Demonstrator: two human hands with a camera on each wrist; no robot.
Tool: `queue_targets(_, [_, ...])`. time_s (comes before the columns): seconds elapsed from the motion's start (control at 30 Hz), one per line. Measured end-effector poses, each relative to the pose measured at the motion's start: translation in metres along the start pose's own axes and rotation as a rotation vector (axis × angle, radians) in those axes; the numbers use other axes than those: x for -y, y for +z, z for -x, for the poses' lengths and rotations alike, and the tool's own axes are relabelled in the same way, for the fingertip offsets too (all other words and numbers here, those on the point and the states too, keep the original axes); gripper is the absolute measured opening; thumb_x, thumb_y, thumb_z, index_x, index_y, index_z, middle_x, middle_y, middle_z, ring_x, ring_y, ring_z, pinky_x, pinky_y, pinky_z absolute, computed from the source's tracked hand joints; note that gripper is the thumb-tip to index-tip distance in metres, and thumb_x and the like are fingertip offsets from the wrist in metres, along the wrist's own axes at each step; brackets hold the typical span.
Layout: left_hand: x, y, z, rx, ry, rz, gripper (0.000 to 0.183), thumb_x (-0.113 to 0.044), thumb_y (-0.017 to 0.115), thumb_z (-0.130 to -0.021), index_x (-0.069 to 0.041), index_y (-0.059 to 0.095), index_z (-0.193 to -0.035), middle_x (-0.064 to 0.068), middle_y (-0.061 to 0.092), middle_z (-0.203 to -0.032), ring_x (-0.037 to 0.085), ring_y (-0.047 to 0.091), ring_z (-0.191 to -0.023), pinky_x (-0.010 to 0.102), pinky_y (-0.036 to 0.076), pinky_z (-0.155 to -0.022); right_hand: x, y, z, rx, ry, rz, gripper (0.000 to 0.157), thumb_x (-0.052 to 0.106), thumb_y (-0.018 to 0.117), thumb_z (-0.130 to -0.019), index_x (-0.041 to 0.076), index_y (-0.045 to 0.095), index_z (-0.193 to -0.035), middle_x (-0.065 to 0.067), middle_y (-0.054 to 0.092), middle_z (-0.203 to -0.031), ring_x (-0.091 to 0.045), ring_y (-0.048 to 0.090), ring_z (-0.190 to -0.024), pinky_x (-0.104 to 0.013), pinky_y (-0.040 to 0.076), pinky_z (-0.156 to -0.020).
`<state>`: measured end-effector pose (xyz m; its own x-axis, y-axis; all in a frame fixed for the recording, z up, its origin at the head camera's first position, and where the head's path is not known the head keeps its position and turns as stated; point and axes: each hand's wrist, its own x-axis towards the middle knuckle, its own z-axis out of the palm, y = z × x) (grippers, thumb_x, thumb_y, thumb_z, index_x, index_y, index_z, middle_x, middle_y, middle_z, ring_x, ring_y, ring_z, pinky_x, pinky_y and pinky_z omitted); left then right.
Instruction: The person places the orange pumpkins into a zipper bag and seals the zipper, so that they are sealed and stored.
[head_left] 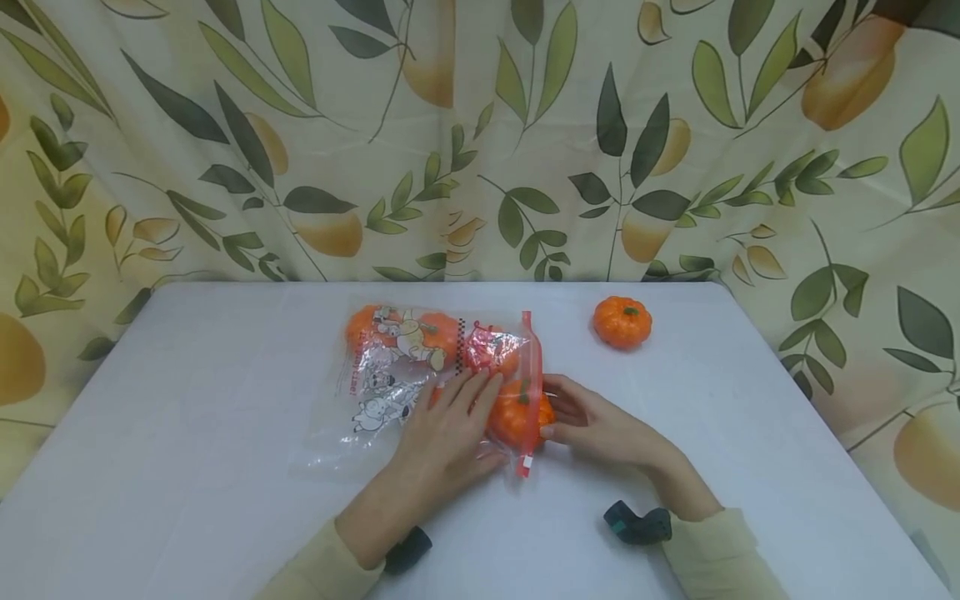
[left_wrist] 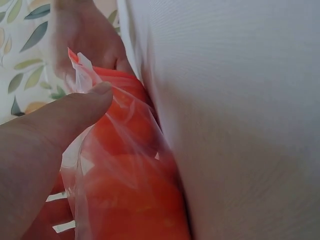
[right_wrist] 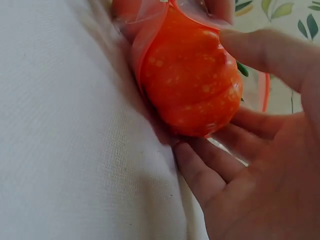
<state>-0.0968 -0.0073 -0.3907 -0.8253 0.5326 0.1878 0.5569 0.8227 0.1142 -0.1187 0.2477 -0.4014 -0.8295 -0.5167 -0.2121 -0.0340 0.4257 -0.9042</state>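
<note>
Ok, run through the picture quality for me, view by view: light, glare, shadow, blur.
Head view: soft, fairly even light, with white glare on the plastic bag; left wrist view: rather dim, the right hand blurred, the bagged pumpkins hazy through plastic; right wrist view: small highlights on the pumpkin at the bag's mouth, soft shadow on the white cloth beside it.

Head view looks forward and down from above; both wrist views, close up, face its mid-frame bag (head_left: 408, 375) from opposite sides.

The pumpkins (right_wrist: 192, 82) are orange, the cartoon-printed bag (head_left: 386, 392) red-edged, the backdrop (head_left: 480, 150) leaf-patterned.
</note>
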Motion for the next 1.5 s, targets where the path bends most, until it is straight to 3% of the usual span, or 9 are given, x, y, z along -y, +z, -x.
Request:
queue_targets(0.2, [0.001,0.0,-0.001,0.002,-0.002,0.013,0.094,-0.061,0.073,-0.08,-0.019,0.035,-0.154,0.004,0.044,-0.155,0.027,0.041,-0.143,0.063,0.032,-0.115,-0.002,0.001,0.001,0.044,-0.053,-0.026,0.066,0.018,0.058,-0.099,0.014,0.027,-0.157,-0.01,0.028,-0.163,-0.038,0.03,-0.149,-0.04,0.043,-0.112])
queue_targets(0.47, [0.001,-0.002,-0.001,0.02,-0.011,0.029,0.093,-0.06,0.072,-0.082,-0.019,0.033,-0.155,0.004,0.042,-0.157,0.027,0.039,-0.144,0.062,0.03,-0.116,-0.003,0.004,-0.001,0.031,-0.018,-0.031,0.062,0.026,0.06,-0.098,0.019,0.03,-0.152,-0.007,0.033,-0.16,-0.035,0.029,-0.149,-0.054,0.032,-0.117])
queue_targets(0.63, [0.003,-0.004,0.0,0.028,-0.02,0.043,0.093,-0.059,0.072,-0.081,-0.02,0.033,-0.155,0.003,0.041,-0.157,0.026,0.039,-0.145,0.062,0.029,-0.117,-0.001,0.006,-0.002,-0.004,-0.021,-0.026,0.053,0.024,0.064,-0.096,0.015,0.036,-0.14,-0.009,0.044,-0.15,-0.036,0.034,-0.147,-0.055,0.03,-0.118])
queue_targets(0.87, [0.003,-0.004,0.001,0.013,-0.018,0.056,0.093,-0.058,0.073,-0.081,-0.02,0.033,-0.155,0.003,0.04,-0.158,0.026,0.038,-0.145,0.062,0.031,-0.115,0.002,0.01,-0.004,-0.031,-0.035,0.06,0.059,0.029,0.065,-0.096,0.021,0.037,-0.148,-0.003,0.044,-0.154,-0.03,0.04,-0.144,-0.052,0.036,-0.116])
queue_targets(1.07, [0.003,-0.003,0.001,-0.004,-0.017,0.06,0.092,-0.058,0.074,-0.081,-0.02,0.034,-0.155,0.003,0.043,-0.156,0.025,0.04,-0.143,0.06,0.033,-0.115,-0.003,0.007,-0.002,-0.032,-0.021,0.032,0.033,0.018,0.059,-0.099,0.013,0.043,-0.127,-0.01,0.05,-0.145,-0.033,0.044,-0.142,-0.048,0.04,-0.114])
queue_targets(1.17, [0.003,-0.004,0.001,0.001,-0.02,0.065,0.093,-0.057,0.074,-0.08,-0.02,0.034,-0.155,0.003,0.043,-0.156,0.026,0.04,-0.143,0.06,0.033,-0.115,-0.004,0.006,-0.001,-0.013,-0.029,0.046,0.029,0.017,0.059,-0.098,0.014,0.046,-0.124,-0.01,0.05,-0.146,-0.034,0.042,-0.143,-0.05,0.038,-0.114])
queue_targets(1.37, [0.003,-0.005,0.001,0.02,-0.025,0.069,0.093,-0.057,0.075,-0.08,-0.021,0.033,-0.155,0.003,0.042,-0.157,0.027,0.039,-0.144,0.062,0.031,-0.115,0.001,0.008,-0.001,0.003,-0.047,0.065,0.04,0.016,0.06,-0.097,0.019,0.047,-0.135,-0.006,0.047,-0.15,-0.033,0.039,-0.145,-0.054,0.036,-0.115])
queue_targets(1.5, [0.003,-0.005,0.001,0.019,-0.018,0.066,0.095,-0.059,0.074,-0.08,-0.02,0.031,-0.156,0.004,0.041,-0.157,0.027,0.036,-0.146,0.063,0.029,-0.117,0.003,0.009,-0.001,-0.004,-0.01,0.103,0.053,0.022,0.061,-0.097,0.022,0.043,-0.147,-0.005,0.043,-0.155,-0.033,0.037,-0.146,-0.055,0.039,-0.113])
